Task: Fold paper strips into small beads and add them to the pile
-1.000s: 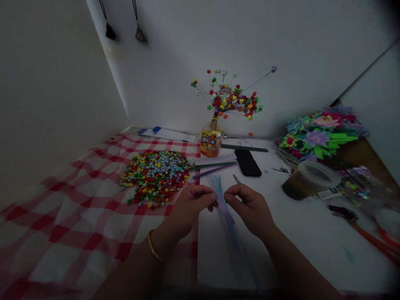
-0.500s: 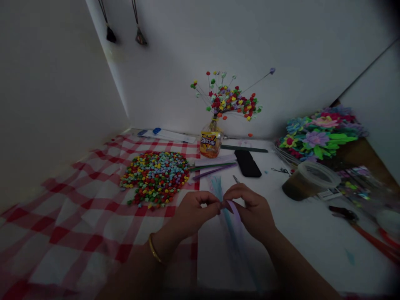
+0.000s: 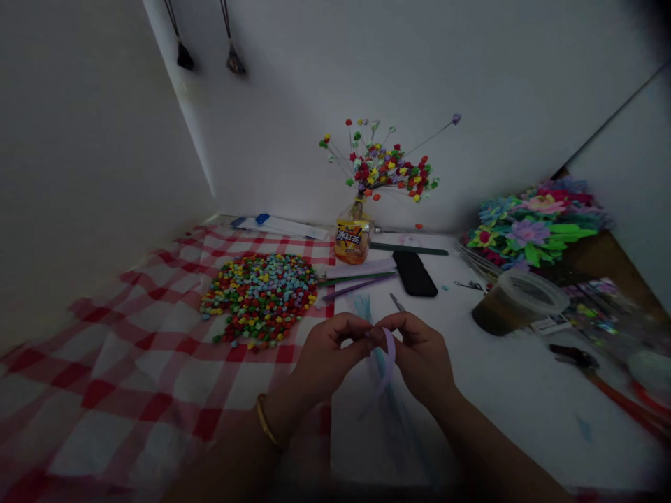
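Observation:
A purple paper strip [image 3: 389,360] is pinched between my two hands, its loose length curving down below them. My left hand [image 3: 335,346], with a gold bangle at the wrist, has thumb and forefinger closed on the strip's end. My right hand [image 3: 422,356] closes on the same strip, fingertips touching those of the left. The folded end is hidden by the fingers. Under the hands lies a bundle of light-blue strips [image 3: 361,307] on the white table. To the left, a heap of small coloured paper stars [image 3: 262,297] rests on a red-and-white checked cloth [image 3: 172,377].
Behind stands a bottle [image 3: 351,241] holding wired stars. A black phone [image 3: 415,274] lies in front of it. On the right are a plastic tub [image 3: 516,304], pliers [image 3: 576,358] and pipe-cleaner flowers [image 3: 529,230]. Purple and green strips [image 3: 359,283] lie near the heap.
Both hands have shifted slightly and the fingertips have come closer together. The purple strip's loose length now bends in a wider curve toward the left.

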`<act>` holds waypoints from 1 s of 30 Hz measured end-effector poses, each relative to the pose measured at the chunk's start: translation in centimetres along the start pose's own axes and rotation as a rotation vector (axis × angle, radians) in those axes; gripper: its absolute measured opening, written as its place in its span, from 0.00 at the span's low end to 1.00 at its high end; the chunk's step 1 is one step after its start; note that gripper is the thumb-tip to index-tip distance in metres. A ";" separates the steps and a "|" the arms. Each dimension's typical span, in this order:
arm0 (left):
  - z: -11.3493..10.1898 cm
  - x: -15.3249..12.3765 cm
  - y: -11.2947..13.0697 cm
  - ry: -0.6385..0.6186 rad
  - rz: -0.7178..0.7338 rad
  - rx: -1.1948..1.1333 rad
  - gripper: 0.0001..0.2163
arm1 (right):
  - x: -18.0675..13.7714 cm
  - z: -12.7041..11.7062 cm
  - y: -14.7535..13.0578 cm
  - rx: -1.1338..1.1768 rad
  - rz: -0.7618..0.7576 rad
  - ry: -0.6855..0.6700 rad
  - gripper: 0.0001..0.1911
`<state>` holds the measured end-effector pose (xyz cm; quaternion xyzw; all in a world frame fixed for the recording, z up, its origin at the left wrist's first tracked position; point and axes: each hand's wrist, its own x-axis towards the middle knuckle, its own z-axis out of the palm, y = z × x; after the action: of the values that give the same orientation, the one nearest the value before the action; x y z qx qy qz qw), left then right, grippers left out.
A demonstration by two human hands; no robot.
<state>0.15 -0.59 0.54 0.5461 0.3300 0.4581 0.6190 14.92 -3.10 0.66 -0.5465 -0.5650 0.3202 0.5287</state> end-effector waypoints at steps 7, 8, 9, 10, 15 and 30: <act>-0.4 0.2 0.1 -0.021 -0.066 -0.170 0.06 | 0.4 0.1 -0.2 0.262 0.101 -0.030 0.09; -0.4 0.2 0.1 -0.028 -0.070 -0.188 0.06 | 0.5 0.1 -0.2 0.282 0.112 -0.034 0.09; -0.4 0.2 0.0 -0.035 -0.073 -0.205 0.07 | 0.5 0.1 -0.1 0.299 0.118 -0.038 0.09; -0.4 0.2 0.0 -0.044 -0.075 -0.217 0.07 | 0.5 0.1 -0.1 0.311 0.119 -0.042 0.08; -0.5 0.3 -0.2 -0.059 -0.069 -0.239 0.04 | 0.3 0.2 0.1 0.316 0.089 -0.016 0.07; -0.8 0.3 -0.3 -0.075 -0.061 -0.233 0.03 | 0.1 0.1 -0.5 0.304 0.148 -0.039 0.06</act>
<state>-0.39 0.00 0.13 0.4767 0.2676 0.4536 0.7038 14.68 -3.05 1.10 -0.4940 -0.4786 0.4504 0.5692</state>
